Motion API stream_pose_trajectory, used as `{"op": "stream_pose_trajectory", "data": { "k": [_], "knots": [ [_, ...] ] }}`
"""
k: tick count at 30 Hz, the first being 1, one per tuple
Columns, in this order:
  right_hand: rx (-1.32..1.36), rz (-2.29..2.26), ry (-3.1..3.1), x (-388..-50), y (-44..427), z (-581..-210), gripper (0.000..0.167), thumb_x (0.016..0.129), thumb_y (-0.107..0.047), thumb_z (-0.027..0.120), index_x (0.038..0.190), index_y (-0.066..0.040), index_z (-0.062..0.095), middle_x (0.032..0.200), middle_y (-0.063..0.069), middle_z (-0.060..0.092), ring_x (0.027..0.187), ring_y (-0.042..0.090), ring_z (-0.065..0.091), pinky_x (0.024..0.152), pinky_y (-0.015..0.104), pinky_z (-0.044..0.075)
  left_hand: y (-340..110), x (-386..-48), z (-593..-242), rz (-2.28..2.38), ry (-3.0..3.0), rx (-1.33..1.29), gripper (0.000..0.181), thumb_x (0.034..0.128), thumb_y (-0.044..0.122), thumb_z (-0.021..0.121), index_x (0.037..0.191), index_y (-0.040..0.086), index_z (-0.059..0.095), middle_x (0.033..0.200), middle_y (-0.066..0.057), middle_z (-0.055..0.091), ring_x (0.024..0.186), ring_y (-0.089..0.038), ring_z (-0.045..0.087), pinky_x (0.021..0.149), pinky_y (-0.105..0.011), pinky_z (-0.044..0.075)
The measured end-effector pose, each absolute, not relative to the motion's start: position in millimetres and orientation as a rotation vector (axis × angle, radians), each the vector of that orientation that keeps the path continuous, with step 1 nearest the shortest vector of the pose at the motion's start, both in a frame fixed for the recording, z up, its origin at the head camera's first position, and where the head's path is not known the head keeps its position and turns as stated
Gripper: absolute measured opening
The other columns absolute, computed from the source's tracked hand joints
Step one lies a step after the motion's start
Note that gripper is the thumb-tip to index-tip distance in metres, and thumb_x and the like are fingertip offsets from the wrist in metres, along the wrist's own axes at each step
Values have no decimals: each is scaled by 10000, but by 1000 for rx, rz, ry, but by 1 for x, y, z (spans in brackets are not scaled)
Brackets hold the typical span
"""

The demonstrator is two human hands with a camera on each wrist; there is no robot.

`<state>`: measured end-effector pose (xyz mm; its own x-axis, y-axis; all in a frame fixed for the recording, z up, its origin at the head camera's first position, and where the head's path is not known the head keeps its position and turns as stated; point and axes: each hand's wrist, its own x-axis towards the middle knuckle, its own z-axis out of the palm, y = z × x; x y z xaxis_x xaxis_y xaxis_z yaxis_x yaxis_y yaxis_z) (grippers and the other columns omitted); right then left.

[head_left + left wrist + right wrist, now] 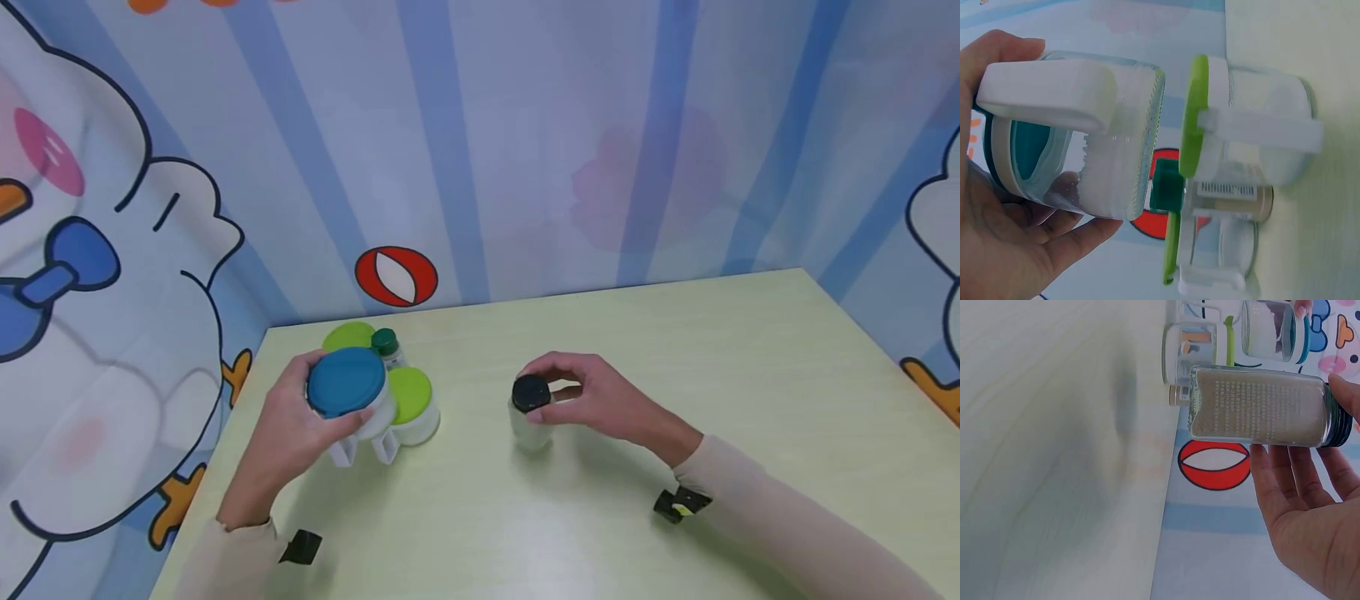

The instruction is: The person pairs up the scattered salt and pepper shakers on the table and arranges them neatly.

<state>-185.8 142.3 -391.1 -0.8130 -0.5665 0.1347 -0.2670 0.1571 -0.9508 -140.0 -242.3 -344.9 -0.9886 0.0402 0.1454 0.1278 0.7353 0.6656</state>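
- While the right hand (600, 408) has a bottle of its own, I see the left hand (296, 412) grasping the blue-lidded jar (351, 383), its thumb on the near side and its fingers curled round the far side.
- From the left wrist view I can tell that this jar is raised clear of the table (675, 333) and close to upright, its white handle (1047, 94) on the thumb's side and its white contents (1110, 175) in the lower part.
- On the other side, I have the right hand pinching the black-capped bottle (531, 404) near its top, thumb against the cap and fingers along the opposite side.
- That bottle is upright too; in the right wrist view I see its base off the table, tan powder (1260, 406) behind the glass and lines of small print.
- Just beside and behind the blue-lidded jar, I count two more jars standing on the table: the nearer green-lidded jar (411, 404) and the farther green-lidded jar (348, 335).
- Close by these two stands a green-capped bottle (386, 343); the left wrist view gives me a barcode (1229, 190) on its label.
- Behind the table I have a blue-striped wall (517, 150) with a red-and-white ball (396, 276) printed low on it.
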Motion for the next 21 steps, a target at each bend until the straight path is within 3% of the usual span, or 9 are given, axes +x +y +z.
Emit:
{"op": "stream_pose_trajectory", "data": {
  "k": [11, 21],
  "knots": [
    [-639, -1741, 2212, -184, 180, -391, 443, 848, -189, 837, 1256, -196, 664, 1245, 96, 643, 1141, 309, 648, 857, 361, 594, -197, -155, -350, -1130, -2856, -200, 913, 805, 354, 836, 1502, 35, 340, 1489, -191, 424, 1344, -449, 434, 954, -630, 522],
    [-529, -1670, 2392, -184, 224, -393, 422, 866, -269, 824, 1255, -225, 666, 1244, 58, 649, 1160, 267, 636, 858, 347, 592, -157, -170, -364, -1185, -2827, -317, 918, 772, 387, 853, 1488, 87, 364, 1468, -133, 460, 1341, -392, 461, 964, -592, 531]
  ]
}}
